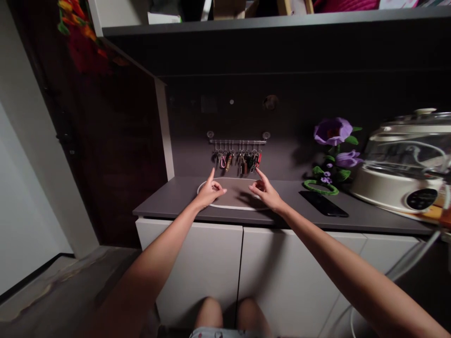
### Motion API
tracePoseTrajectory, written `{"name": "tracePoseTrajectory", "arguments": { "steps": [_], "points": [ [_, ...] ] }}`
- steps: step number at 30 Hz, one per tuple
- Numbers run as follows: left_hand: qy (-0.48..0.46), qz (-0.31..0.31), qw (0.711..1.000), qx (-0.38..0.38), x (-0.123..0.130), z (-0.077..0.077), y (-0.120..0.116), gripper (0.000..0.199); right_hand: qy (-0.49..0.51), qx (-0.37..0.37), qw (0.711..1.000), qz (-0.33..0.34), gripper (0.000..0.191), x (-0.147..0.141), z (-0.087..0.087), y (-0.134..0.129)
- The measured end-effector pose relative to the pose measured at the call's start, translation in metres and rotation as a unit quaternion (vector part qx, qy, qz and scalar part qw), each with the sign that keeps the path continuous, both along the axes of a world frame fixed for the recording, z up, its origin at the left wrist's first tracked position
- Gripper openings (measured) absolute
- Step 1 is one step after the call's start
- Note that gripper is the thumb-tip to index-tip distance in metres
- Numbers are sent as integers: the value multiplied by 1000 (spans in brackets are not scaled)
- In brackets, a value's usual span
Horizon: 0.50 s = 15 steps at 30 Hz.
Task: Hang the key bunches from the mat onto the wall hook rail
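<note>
My left hand [210, 191] hovers over the left end of an oval brown mat with a pale rim [234, 188]. Its index finger is stretched up and its thumb points inward, with nothing seen in it. Mirroring it over the mat's right end, my right hand [266, 190] also has the index finger extended and the thumb apart, holding nothing I can see. Just beyond both hands, a clear hook rail [237, 141] on the back panel carries several bunches of keys [243, 162]. The right index fingertip appears close below a red key tag [259, 158]; contact cannot be judged.
On the dark countertop [165, 199] to the right lie a black phone [323, 203] and purple crocheted flowers [333, 131] with a green ring base. A white appliance with a clear lid [387, 183] stands farther right. A shelf [268, 26] overhangs the counter; cabinet doors [197, 263] are below.
</note>
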<state>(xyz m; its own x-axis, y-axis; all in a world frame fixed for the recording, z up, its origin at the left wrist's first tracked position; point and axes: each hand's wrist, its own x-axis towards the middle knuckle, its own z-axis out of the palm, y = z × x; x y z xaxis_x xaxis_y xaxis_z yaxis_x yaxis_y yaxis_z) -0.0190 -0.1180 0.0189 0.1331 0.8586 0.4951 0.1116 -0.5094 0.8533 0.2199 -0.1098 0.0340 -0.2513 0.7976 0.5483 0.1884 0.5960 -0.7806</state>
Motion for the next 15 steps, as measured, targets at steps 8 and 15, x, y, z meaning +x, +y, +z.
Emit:
{"name": "tracePoseTrajectory", "arguments": {
  "steps": [8, 15],
  "points": [
    [-49, 165, 982, -80, -19, 18, 84, 77, 54, -87, 984, -146, 75, 32, 34, 92],
    [-88, 177, 977, -77, -19, 54, 154, 78, 107, -105, 973, -173, 65, 33, 50, 158]
  ]
}}
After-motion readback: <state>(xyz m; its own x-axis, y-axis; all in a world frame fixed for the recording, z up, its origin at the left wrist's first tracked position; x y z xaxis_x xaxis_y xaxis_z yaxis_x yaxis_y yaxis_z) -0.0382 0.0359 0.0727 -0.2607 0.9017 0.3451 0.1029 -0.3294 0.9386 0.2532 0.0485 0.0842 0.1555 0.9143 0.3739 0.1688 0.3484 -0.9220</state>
